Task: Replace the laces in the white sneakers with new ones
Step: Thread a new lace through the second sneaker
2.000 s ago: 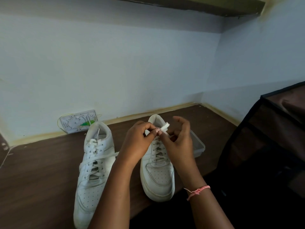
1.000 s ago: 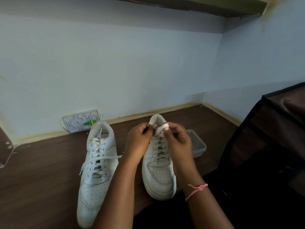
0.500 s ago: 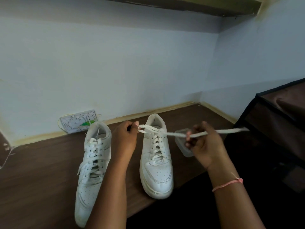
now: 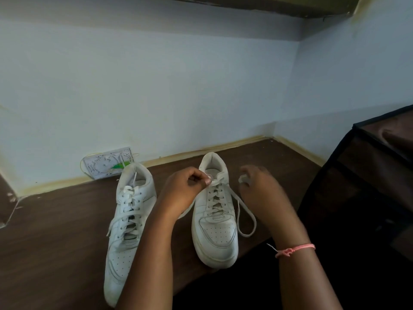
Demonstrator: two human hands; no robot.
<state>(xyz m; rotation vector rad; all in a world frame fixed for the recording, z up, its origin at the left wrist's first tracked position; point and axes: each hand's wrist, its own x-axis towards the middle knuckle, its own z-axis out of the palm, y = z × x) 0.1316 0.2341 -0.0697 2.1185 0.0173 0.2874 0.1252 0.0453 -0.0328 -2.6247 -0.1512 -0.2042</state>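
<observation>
Two white sneakers are seen side by side on a dark wood-grain tabletop [image 4: 55, 231], toes toward the camera, heels toward a pale blue wall [image 4: 156, 86]. The top of the right sneaker [image 4: 214, 222] is worked at by both hands. The lace [image 4: 242, 211] is pinched near the uppermost eyelets by the left hand [image 4: 185, 193], whose fingers are curled tight with thumb and forefinger closed on the lace just beside the shoe's tongue. To the right of that pinch, the right hand [image 4: 259, 189] is held with fingers curled around a pale strip at its fingertips, apparently the other part of the same lace; the exact hold is blurred. Below the right hand, a slack loop of lace is draped off the shoe's outer side and laid on the tabletop near the front edge. A pink thread bracelet [image 4: 295, 249] is worn on the right wrist.

To the left of the left forearm, the left sneaker [image 4: 129, 220] is angled slightly, its lace still threaded with loose ends trailing across the upper. Behind its heel, a small white card [image 4: 107, 163] with wire and a green mark is propped against the wall. A dark fabric-covered frame [image 4: 368, 186] stands to the right of the right hand, and a shelf edge [image 4: 268, 5] runs overhead.
</observation>
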